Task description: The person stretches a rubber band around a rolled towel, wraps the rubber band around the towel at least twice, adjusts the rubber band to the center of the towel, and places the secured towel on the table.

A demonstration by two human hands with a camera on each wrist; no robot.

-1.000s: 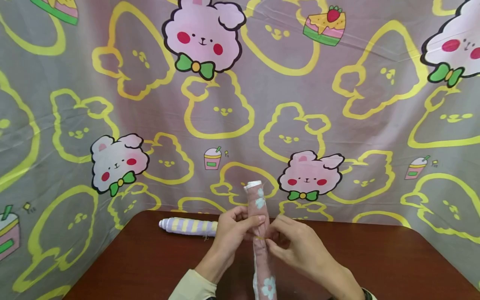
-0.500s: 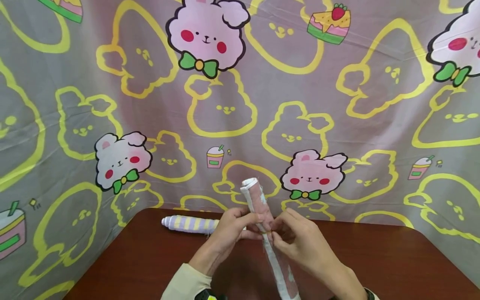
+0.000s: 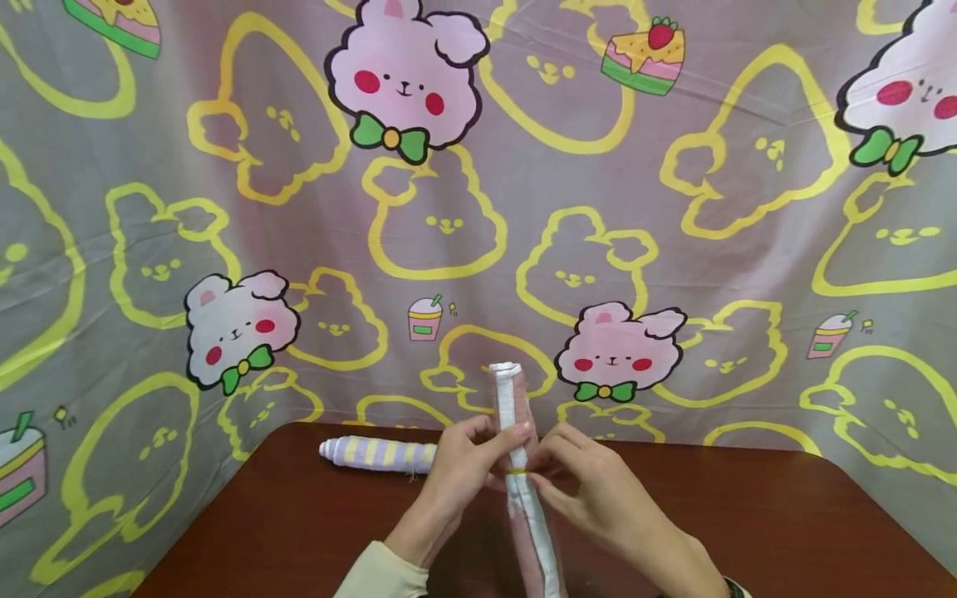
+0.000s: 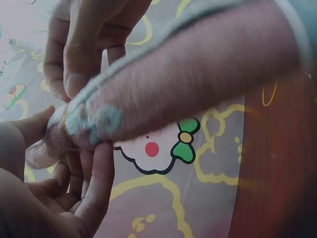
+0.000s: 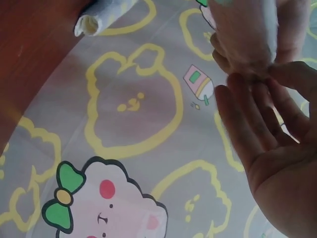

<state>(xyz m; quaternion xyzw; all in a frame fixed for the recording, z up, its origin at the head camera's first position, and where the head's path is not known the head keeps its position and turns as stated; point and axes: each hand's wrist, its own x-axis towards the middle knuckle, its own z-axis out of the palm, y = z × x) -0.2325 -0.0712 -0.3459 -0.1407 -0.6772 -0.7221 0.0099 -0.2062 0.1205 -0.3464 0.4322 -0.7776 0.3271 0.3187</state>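
A rolled pink towel [image 3: 532,540] with a white edge and pale blue flowers stands roughly upright above the table. My left hand [image 3: 458,469] grips it near the middle, thumb across the front and fingers behind. A thin yellow rubber band [image 3: 517,472] encircles the roll just below that thumb. From the other side, my right hand [image 3: 598,490] pinches at the band with thumb and fingertips close against the towel. In the left wrist view the towel [image 4: 198,69] looks cinched at the band. In the right wrist view it hides part of the fingertips.
Behind my left hand, a rolled purple-and-yellow checked towel [image 3: 377,454] lies on the dark red-brown table [image 3: 262,523]. A grey curtain [image 3: 478,291] printed with cartoon animals hangs right behind the table and along its sides.
The pink towel has turned, so its white edge now faces forward. It tilted half a second ago and stands straighter now. Both hands stay at the band.
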